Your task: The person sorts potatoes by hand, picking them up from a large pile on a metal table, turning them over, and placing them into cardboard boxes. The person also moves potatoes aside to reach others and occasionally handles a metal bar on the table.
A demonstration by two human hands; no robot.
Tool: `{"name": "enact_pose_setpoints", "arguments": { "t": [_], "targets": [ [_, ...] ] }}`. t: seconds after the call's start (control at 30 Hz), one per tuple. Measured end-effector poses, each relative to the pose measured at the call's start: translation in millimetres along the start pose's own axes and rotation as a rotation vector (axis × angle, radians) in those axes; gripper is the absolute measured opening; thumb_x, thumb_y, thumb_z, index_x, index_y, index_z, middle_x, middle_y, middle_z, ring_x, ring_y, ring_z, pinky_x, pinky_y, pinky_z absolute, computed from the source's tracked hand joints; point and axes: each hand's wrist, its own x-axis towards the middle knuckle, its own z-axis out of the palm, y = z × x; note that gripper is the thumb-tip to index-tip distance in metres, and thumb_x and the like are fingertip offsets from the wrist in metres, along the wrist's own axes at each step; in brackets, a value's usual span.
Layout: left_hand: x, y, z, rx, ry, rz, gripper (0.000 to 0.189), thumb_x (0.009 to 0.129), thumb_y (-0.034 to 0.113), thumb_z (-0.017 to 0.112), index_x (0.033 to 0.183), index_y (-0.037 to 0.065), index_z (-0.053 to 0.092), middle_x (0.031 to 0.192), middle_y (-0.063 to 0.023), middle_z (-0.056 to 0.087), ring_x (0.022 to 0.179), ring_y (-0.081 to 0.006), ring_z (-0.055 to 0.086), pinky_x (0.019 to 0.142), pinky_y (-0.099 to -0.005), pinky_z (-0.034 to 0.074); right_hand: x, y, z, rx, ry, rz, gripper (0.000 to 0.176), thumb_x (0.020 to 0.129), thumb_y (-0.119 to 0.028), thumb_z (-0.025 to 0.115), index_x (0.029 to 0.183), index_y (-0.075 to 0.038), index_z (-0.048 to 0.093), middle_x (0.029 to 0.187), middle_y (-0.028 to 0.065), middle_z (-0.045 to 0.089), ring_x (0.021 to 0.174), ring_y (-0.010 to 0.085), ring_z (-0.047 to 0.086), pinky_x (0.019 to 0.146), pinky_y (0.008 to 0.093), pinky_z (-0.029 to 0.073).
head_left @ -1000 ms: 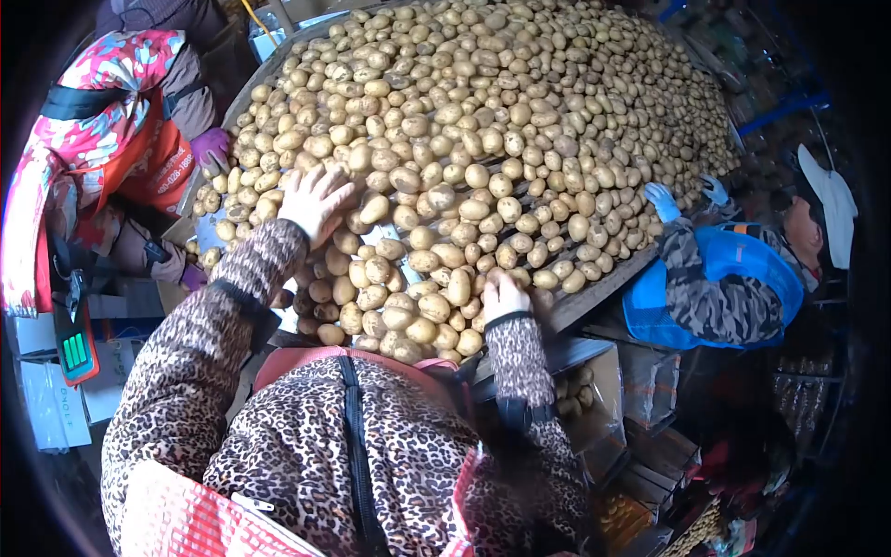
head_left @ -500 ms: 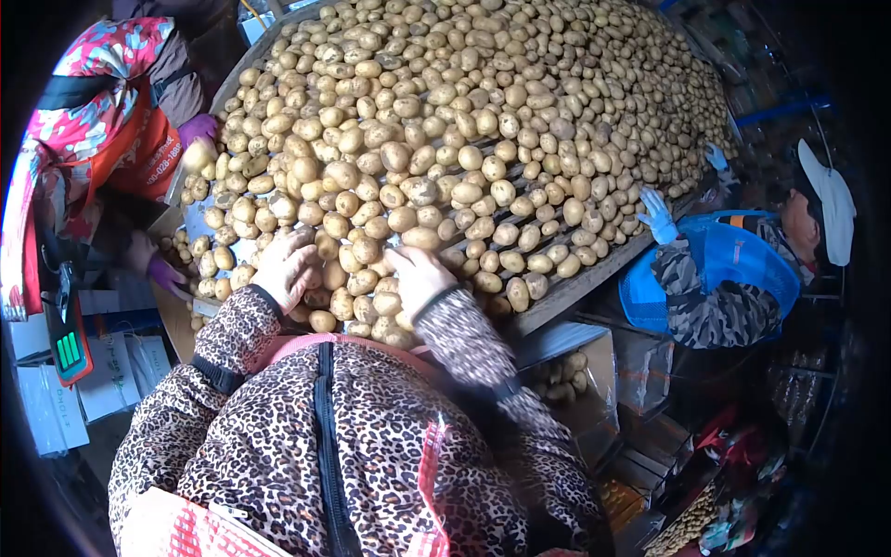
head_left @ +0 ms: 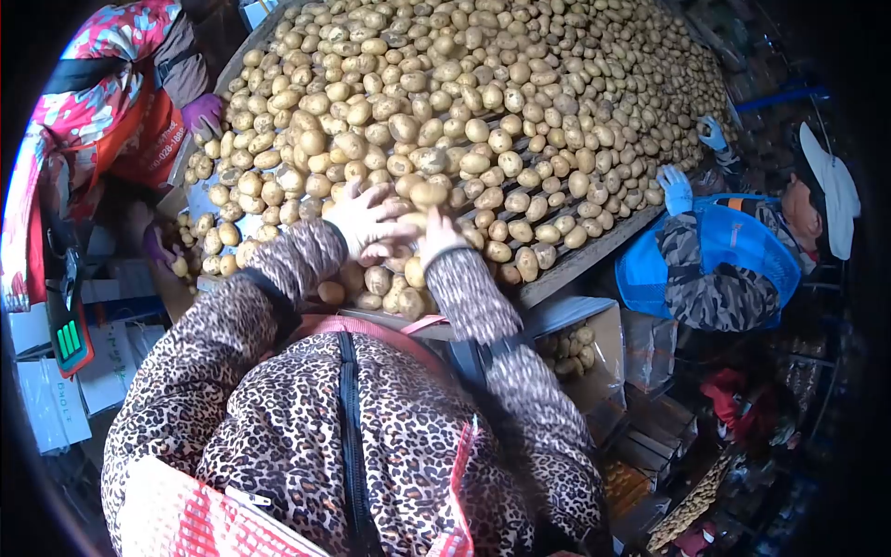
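Observation:
Potatoes (head_left: 534, 102) cover a large slatted table in front of me. My left hand (head_left: 371, 221) lies over the potatoes near the front edge, its fingers spread and pointing right, with no potato visibly gripped. Close beside it, my right hand (head_left: 444, 237) points away from me, its fingers partly hidden. A motion-blurred potato (head_left: 428, 194) is at the right fingertips; whether it is gripped or loose does not show. Several potatoes (head_left: 390, 288) lie between my wrists and the table's near edge.
A co-worker's purple glove (head_left: 202, 115) rests at the table's left rim. Across on the right, another person's blue glove (head_left: 677, 189) is above a blue basket (head_left: 640, 274). Below the right edge stands a carton (head_left: 603, 353) with potatoes inside. A scale with green digits (head_left: 70, 341) is at left.
My left hand has moved right and a little away from me, its fingers now spread. My right hand has shifted slightly right and away. Potatoes near my hands have been displaced.

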Motion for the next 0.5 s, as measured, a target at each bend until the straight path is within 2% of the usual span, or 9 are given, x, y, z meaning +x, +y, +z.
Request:
{"name": "enact_pose_setpoints", "arguments": {
  "t": [0.07, 0.13, 0.17, 0.2, 0.23, 0.27, 0.33, 0.4, 0.5],
  "targets": [
    [-1.3, -7.8, 6.9, 0.048, 0.04, 0.021, 0.067, 0.073, 0.049, 0.065, 0.135, 0.039, 0.042, 0.138, -0.0058, 0.045, 0.127, -0.0359, 0.04, 0.101, -0.0642, 0.026, 5.1, -14.8, -21.2, 0.013, -0.024, 0.017, 0.068, 0.084, -0.022, 0.058, 0.144, -0.014, 0.028, 0.134, 0.0192, 0.046, 0.111, 0.0347, 0.056, 0.095, 0.0415, 0.047],
    [-8.6, -6.6, 0.0, 0.062, 0.027, -0.049, 0.065, 0.076, 0.045, 0.064, 0.136, 0.037, 0.041, 0.137, -0.0071, 0.045, 0.127, -0.0355, 0.041, 0.101, -0.0625, 0.028, 24.3, 19.1, -3.7, 0.175, 0.093, -0.228, 0.064, 0.083, -0.017, 0.061, 0.141, -0.013, 0.035, 0.134, 0.0183, 0.048, 0.111, 0.0283, 0.058, 0.097, 0.0403, 0.046],
    [-13.2, -6.2, -3.8, 0.062, 0.019, -0.087, 0.064, 0.077, 0.043, 0.063, 0.137, 0.037, 0.041, 0.137, -0.0078, 0.045, 0.126, -0.0352, 0.041, 0.101, -0.0617, 0.028, 30.4, 39.1, -2.1, 0.362, 0.071, -0.284, 0.057, 0.083, -0.022, 0.062, 0.136, -0.016, 0.044, 0.128, 0.0205, 0.053, 0.112, 0.0341, 0.057, 0.096, 0.0394, 0.047],
    [-23.3, -10.6, -2.8, 0.041, 0.006, -0.241, 0.063, 0.079, 0.033, 0.063, 0.138, 0.029, 0.041, 0.137, -0.0102, 0.045, 0.125, -0.0353, 0.042, 0.102, -0.0565, 0.031, 23.4, 54.8, -15.0, 0.477, 0.008, -0.114, 0.052, 0.085, -0.022, 0.06, 0.135, -0.017, 0.045, 0.113, 0.0204, 0.062, 0.104, 0.0325, 0.062, 0.091, 0.038, 0.05],
    [-34.4, -21.6, -6.0, -0.011, 0.034, -0.366, 0.064, 0.078, 0.029, 0.064, 0.138, 0.025, 0.041, 0.136, -0.0127, 0.045, 0.124, -0.0359, 0.043, 0.102, -0.0538, 0.033, -5.6, 54.8, -53.8, 0.748, -0.149, 0.161, 0.044, 0.087, -0.018, 0.058, 0.13, -0.018, 0.051, 0.11, 0.0177, 0.065, 0.098, 0.0291, 0.064, 0.087, 0.0356, 0.052],
    [-43.7, -36.4, -1.4, -0.063, 0.066, -0.49, 0.064, 0.078, 0.026, 0.065, 0.138, 0.021, 0.041, 0.136, -0.0151, 0.045, 0.123, -0.0364, 0.043, 0.102, -0.0511, 0.034, 7.0, 97.6, -36.5, 0.403, 0.24, 0.007, 0.036, 0.087, -0.013, 0.058, 0.123, -0.014, 0.057, 0.111, 0.0153, 0.065, 0.095, 0.0251, 0.065, 0.086, 0.0344, 0.052],
    [-74.4, -46.2, 4.1, 0.15, 0.194, -0.488, 0.058, 0.079, 0.025, 0.064, 0.134, 0.022, 0.045, 0.137, -0.0143, 0.043, 0.12, -0.0351, 0.045, 0.1, -0.0504, 0.033, 12.2, 160.1, -13.7, 0.518, 0.422, -0.039, 0.029, 0.086, -0.014, 0.061, 0.115, -0.008, 0.061, 0.103, 0.0145, 0.068, 0.095, 0.0263, 0.066, 0.086, 0.0367, 0.052],
    [-92.7, -33.8, -14.0, 0.085, 0.267, -0.404, 0.057, 0.076, 0.021, 0.065, 0.13, 0.013, 0.049, 0.132, -0.019, 0.047, 0.114, -0.0379, 0.048, 0.097, -0.0497, 0.037, -28.7, 125.4, -43.2, 0.335, 0.354, 0.022, 0.023, 0.084, -0.02, 0.064, 0.102, -0.006, 0.065, 0.099, 0.0146, 0.068, 0.097, 0.0275, 0.065, 0.087, 0.0379, 0.051],
    [-114.3, 5.3, 7.9, -0.049, 0.35, -0.404, 0.051, 0.073, 0.014, 0.065, 0.123, 0.01, 0.054, 0.125, -0.0203, 0.051, 0.111, -0.0397, 0.05, 0.094, -0.0491, 0.041, -11.2, 97.4, -12.9, -0.092, 0.107, -0.016, 0.044, 0.081, -0.031, 0.063, 0.119, -0.01, 0.055, 0.113, 0.0156, 0.061, 0.1, 0.0338, 0.063, 0.089, 0.0436, 0.05]
  ]
}}
